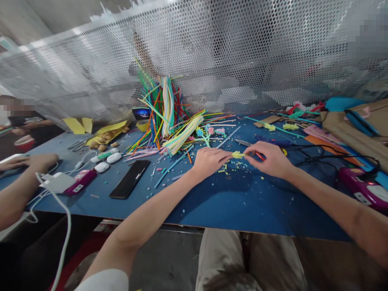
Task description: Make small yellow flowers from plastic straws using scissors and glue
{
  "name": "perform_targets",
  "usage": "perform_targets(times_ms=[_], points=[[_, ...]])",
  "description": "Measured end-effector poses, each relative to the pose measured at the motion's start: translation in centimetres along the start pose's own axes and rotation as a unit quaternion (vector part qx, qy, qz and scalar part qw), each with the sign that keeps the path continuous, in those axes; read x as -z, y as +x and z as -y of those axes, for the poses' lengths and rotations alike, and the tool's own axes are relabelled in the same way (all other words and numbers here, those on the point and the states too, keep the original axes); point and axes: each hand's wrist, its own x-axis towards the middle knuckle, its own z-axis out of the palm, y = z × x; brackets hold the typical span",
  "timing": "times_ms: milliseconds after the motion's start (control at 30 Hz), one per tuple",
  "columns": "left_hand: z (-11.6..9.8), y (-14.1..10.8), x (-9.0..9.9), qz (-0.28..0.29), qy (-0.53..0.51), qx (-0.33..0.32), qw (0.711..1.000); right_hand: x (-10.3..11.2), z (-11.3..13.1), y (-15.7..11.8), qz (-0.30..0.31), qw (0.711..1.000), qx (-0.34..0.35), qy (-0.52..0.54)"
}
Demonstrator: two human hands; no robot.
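Between my two hands is a small yellow fuzzy piece (pixel 237 154), low over the blue table (pixel 212 206). My left hand (pixel 210 161) pinches its left end with the fingertips. On the other side, my right hand (pixel 268 158) has its fingers closed at the piece's right end and also holds scissors with red handles (pixel 260 156). The scissors' blades (pixel 243 142) point up and left, away from the yellow piece. Small cut bits in yellow and blue lie scattered on the table around and below my hands.
Bundled coloured stems (pixel 168 109) stand at the back, with loose ones beside them. A black phone (pixel 130 179) lies to the left. Purple power strips (pixel 80 182) and cables sit at both sides. Another person's arm (pixel 18 190) rests at far left. Yellow fuzzy pieces (pixel 290 127) lie back right.
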Motion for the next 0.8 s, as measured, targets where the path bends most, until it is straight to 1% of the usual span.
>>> perform_targets(times_ms=[233, 633, 800], points=[[-0.03, -0.07, 0.06, 0.003, 0.0, 0.0, 1.0, 0.02, -0.07, -0.08, -0.008, 1.0, 0.001, -0.001], [-0.14, -0.02, 0.12, -0.002, -0.002, -0.009, 1.0, -0.19, -0.1, 0.05, -0.004, 1.0, 0.017, -0.012], [-0.24, 0.03, 0.34, -0.021, 0.011, -0.023, 0.999, -0.38, -0.19, 0.07, -0.019, 0.999, 0.02, -0.026]])
